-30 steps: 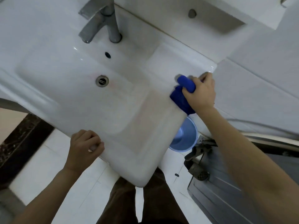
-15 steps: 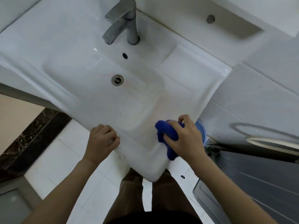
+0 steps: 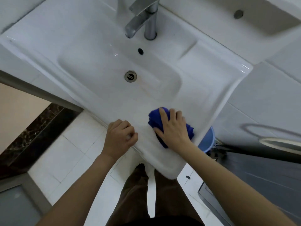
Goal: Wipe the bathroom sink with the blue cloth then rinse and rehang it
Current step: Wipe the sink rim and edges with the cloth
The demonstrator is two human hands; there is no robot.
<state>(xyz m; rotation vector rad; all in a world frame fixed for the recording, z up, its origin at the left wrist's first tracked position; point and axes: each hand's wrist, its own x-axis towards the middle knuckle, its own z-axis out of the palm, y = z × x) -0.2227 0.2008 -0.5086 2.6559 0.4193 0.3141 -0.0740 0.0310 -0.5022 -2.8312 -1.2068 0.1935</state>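
Observation:
A white ceramic sink (image 3: 91, 46) fills the upper view, with a drain (image 3: 130, 76) in its basin and a chrome tap (image 3: 143, 20) at the back. The bunched blue cloth (image 3: 154, 119) lies on the sink's near rim. My right hand (image 3: 172, 129) presses down on the cloth with fingers spread flat. My left hand (image 3: 120, 139) rests as a loose fist on the front edge of the rim, just left of the cloth, holding nothing.
A blue bucket (image 3: 209, 141) stands on the floor under the sink's right corner. A grey appliance (image 3: 260, 180) is at the lower right. White floor tiles (image 3: 68, 152) and a dark marble threshold (image 3: 37, 132) lie to the left. My legs stand beneath the sink's front corner.
My right hand slid the cloth from the far right rim down to the near rim, and its fingers flattened onto it. My left hand stayed on the front edge.

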